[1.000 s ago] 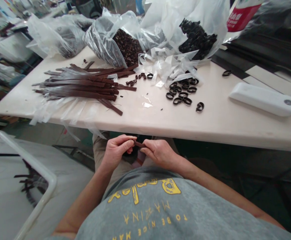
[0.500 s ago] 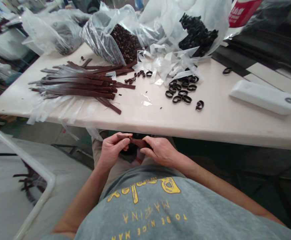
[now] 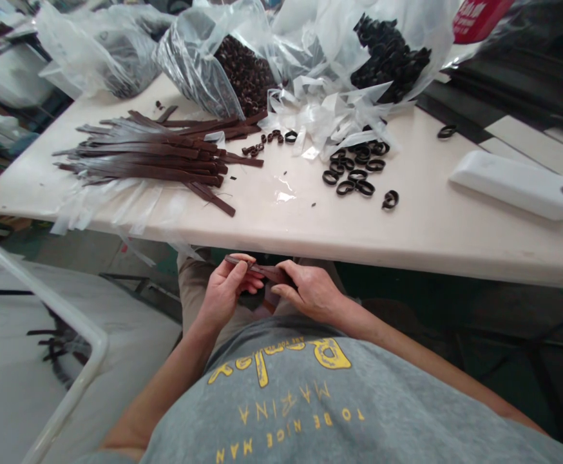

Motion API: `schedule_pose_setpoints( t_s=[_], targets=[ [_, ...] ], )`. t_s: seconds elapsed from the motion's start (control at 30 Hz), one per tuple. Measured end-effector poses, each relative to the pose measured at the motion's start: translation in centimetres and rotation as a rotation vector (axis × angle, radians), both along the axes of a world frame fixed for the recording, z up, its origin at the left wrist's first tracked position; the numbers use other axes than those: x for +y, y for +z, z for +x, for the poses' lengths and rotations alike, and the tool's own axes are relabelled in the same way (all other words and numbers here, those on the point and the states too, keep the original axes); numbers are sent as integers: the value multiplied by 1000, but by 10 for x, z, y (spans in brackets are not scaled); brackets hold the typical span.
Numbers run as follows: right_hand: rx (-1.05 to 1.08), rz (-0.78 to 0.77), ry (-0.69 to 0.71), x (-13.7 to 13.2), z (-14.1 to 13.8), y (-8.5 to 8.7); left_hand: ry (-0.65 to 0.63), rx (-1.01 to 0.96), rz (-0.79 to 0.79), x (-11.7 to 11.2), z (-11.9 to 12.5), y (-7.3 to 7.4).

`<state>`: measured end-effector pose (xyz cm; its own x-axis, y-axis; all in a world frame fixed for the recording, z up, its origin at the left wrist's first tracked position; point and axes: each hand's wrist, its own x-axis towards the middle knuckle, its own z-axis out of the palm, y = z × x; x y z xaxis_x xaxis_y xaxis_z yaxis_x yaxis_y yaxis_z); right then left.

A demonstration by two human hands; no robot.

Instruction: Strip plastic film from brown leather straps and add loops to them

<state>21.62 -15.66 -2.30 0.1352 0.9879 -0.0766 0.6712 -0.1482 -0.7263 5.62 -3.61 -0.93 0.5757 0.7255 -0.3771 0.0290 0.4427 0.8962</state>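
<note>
Both my hands are below the table's front edge, over my lap, closed on one dark brown strap (image 3: 262,270). My left hand (image 3: 226,293) pinches the strap's left end between thumb and fingers. My right hand (image 3: 310,290) grips the strap's right part; what lies under its fingers is hidden. On the table (image 3: 286,219) above lies a pile of brown straps (image 3: 151,158) at the left and a cluster of black loops (image 3: 356,171) near the middle.
Clear plastic bags hold brown loops (image 3: 245,71) and black loops (image 3: 388,55) at the back of the table. A white device (image 3: 520,183) lies at the right. A white bin (image 3: 44,361) with some straps stands at my lower left.
The strap has slid leftward through my hands, with more of it showing past my left thumb. My hands stayed in my lap.
</note>
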Motion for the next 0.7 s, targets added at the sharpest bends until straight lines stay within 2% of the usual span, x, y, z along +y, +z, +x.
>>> schedule_pose_setpoints(
  t_s=[0.1, 0.27, 0.43, 0.57, 0.7],
  targets=[
    [-13, -25, -19, 2, 0, -2, -9, -17, -19, -5, 2, -2],
    [-8, -7, 38, 4, 0, -5, -27, -27, -10, -5, -1, -3],
    [13, 37, 83, 5, 1, -2, -83, 6, 107, -1, -3, -4],
    [91, 67, 118, 9, -2, 0, -164, 8, 158, -6, 1, -9],
    [41, 61, 122, 12, -7, 2, -177, 2, 206, -9, 4, -15]
  ],
)
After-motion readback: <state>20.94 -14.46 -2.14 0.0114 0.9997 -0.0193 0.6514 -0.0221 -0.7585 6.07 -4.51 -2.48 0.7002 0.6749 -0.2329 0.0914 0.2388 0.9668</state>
